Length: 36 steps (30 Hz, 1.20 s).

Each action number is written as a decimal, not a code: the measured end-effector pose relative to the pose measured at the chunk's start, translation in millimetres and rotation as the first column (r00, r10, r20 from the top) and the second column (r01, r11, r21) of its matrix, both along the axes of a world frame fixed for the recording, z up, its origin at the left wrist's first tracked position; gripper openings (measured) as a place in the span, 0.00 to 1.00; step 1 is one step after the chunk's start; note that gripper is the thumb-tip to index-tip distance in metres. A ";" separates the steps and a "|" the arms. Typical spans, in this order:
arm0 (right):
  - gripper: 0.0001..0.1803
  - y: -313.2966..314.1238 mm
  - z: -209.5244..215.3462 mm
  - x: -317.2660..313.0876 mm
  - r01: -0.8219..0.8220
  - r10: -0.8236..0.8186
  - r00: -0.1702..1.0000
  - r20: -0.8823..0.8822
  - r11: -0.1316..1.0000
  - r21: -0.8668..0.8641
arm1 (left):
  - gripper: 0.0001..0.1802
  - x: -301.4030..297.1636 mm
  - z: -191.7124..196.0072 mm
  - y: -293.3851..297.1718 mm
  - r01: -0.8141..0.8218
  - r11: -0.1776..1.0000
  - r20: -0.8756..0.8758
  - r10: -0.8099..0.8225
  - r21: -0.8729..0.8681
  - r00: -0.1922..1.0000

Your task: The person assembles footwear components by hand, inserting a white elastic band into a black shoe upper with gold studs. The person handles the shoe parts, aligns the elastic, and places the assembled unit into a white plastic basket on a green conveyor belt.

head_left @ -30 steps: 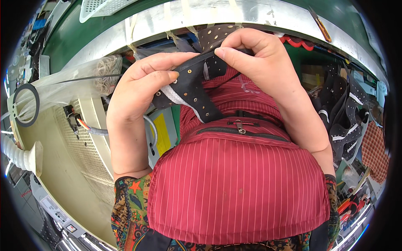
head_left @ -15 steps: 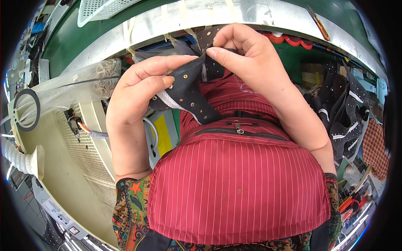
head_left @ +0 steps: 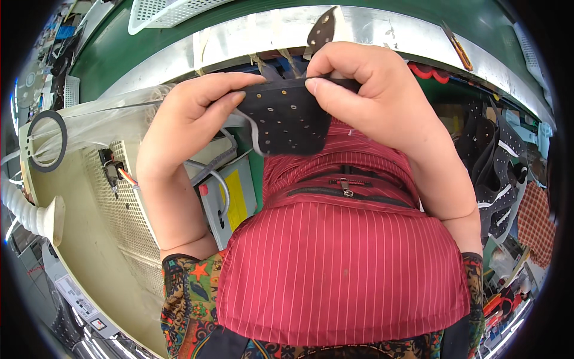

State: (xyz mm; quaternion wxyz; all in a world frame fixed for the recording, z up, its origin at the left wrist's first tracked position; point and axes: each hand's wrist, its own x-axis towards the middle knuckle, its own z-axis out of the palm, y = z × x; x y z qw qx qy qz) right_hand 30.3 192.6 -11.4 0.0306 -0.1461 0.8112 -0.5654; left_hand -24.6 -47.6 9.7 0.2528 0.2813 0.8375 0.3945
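Fingers of both hands clamped on dark punched leather piece (head_left: 287, 119), now raised, flattened, turned level

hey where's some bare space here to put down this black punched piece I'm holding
Both the left hand and right hand pinch the black punched piece. Bare room: the green belt between the white basket and the metal rail. Crowded: the pile of black pieces at right.

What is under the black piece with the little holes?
Below the black perforated piece, pinched by the left hand and right hand, lies a red striped garment with a zipper. The piece's top edge is hidden by fingers.
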 end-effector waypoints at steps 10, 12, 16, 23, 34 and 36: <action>0.08 0.2 11.8 6.7 0.004 0.001 0.987 0.159 0.999 -0.032 | 0.06 14.8 -3.4 34.6 0.040 0.997 -0.059 -0.036 0.062 0.998; 0.08 1.4 8.0 7.7 0.015 -0.007 0.990 0.140 0.998 -0.053 | 0.06 13.5 -3.0 29.8 0.068 0.997 0.018 -0.069 0.039 0.997; 0.08 0.4 6.6 10.8 -0.047 0.052 0.992 0.119 0.998 -0.048 | 0.08 15.4 -7.5 27.2 0.127 0.972 0.088 -0.146 0.196 0.985; 0.05 2.2 7.4 15.1 -0.005 0.009 0.995 0.104 0.999 -0.038 | 0.10 21.8 -9.4 38.1 -0.030 0.989 0.162 0.006 0.144 0.987; 0.06 14.7 8.8 17.1 0.171 -0.122 0.969 -0.216 0.960 0.221 | 0.08 10.5 -26.5 30.7 -0.103 0.919 0.162 0.043 0.382 0.986; 0.06 13.9 13.6 15.9 0.190 -0.084 0.938 -0.337 0.937 0.293 | 0.09 11.8 -30.7 33.5 -0.179 0.906 0.281 0.070 0.384 0.957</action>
